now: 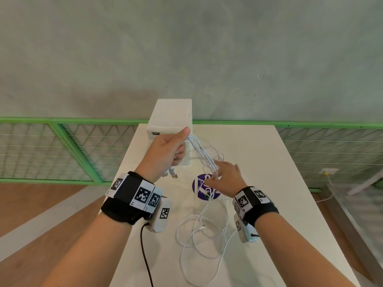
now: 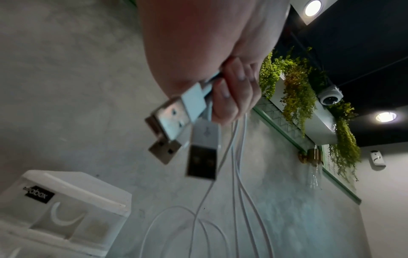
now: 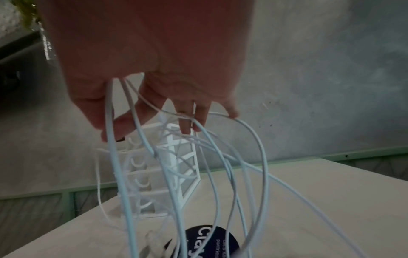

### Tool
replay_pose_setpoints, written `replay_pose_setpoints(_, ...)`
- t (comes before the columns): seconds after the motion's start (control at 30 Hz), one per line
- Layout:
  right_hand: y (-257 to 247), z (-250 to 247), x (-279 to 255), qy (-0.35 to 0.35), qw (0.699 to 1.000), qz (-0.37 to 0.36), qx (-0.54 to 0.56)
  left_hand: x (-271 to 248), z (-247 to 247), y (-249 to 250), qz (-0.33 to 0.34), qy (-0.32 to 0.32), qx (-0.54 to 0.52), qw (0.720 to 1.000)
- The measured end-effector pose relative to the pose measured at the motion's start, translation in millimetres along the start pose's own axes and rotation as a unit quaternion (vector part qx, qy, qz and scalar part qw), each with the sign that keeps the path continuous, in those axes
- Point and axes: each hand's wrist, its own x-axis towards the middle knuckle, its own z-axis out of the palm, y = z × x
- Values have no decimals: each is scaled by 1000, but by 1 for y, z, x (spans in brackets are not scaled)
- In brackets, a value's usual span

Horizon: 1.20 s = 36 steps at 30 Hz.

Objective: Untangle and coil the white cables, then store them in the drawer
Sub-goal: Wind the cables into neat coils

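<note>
My left hand (image 1: 174, 146) is raised in front of the white drawer unit (image 1: 170, 117) and grips a bundle of white cables (image 1: 199, 148) near their USB ends. In the left wrist view its fingers (image 2: 232, 90) curl round the cords, and three USB plugs (image 2: 176, 113) stick out below. My right hand (image 1: 226, 177) is lower and to the right, fingers spread. In the right wrist view its fingers (image 3: 187, 115) run through the hanging cable strands (image 3: 220, 157). More cable lies in loose loops (image 1: 203, 230) on the white table (image 1: 269, 172).
A round purple sticker (image 1: 204, 188) lies on the table under my right hand. The drawer unit (image 2: 61, 209) stands at the table's far edge, drawers pushed in. A green mesh railing (image 1: 62, 146) runs behind the table. A black cord (image 1: 145, 255) hangs from my left wrist.
</note>
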Motion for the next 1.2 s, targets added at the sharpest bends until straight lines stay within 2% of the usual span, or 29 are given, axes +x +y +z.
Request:
replay_pose_setpoints(0.1,10,0,-3,-72,996,32,35,-2,0,-3,3,-8,54,998)
replay_pose_setpoints(0.13,12,-1,-2,-73,996,44,31,-3,-1,-5,1,-8,68,998)
replay_pose_setpoints(0.27,24,-6,2,-27,992,90,-88,-2,-7,-15,-17,4,97,995)
replay_pose_setpoints(0.37,31,-11,1,8,990,121,-70,1,-16,-25,-44,20,103,994)
replay_pose_setpoints(0.43,39,-14,2,-14,987,140,-78,3,-22,-32,-59,42,75,995)
replay_pose_setpoints(0.5,45,-16,2,-58,986,154,-42,4,-29,-39,-83,86,38,992)
replay_pose_setpoints(0.57,47,-24,0,-80,981,162,75,6,-37,-46,-102,119,21,987)
replay_pose_setpoints(0.63,48,-32,-4,-34,973,126,193,7,-42,-48,-115,131,16,985)
replay_pose_setpoints(0.7,43,-37,-4,80,970,110,202,9,-42,-47,-124,112,36,985)
replay_pose_setpoints(0.8,33,-36,6,206,971,123,-6,10,-33,-40,-123,73,71,987)
replay_pose_setpoints(0.83,27,-35,6,241,962,107,-66,10,-28,-38,-121,63,77,988)
replay_pose_setpoints(0.87,19,-34,7,274,956,65,-76,10,-23,-36,-122,54,81,988)
replay_pose_setpoints(0.9,7,-34,5,283,958,3,-41,10,-17,-35,-124,42,84,988)
replay_pose_setpoints(0.93,-5,-34,3,252,965,-70,29,10,-11,-34,-126,29,86,988)
replay_pose_setpoints(1.0,-29,-28,1,90,975,-154,133,11,1,-32,-131,2,82,988)
replay_pose_setpoints(1.07,-43,-17,1,-18,968,-168,187,12,8,-30,-140,-24,65,988)
replay_pose_setpoints(1.1,-46,-12,2,-17,963,-170,207,12,10,-29,-147,-41,56,987)
replay_pose_setpoints(1.2,-45,-18,4,87,952,-197,220,8,11,-28,-168,-95,51,980)
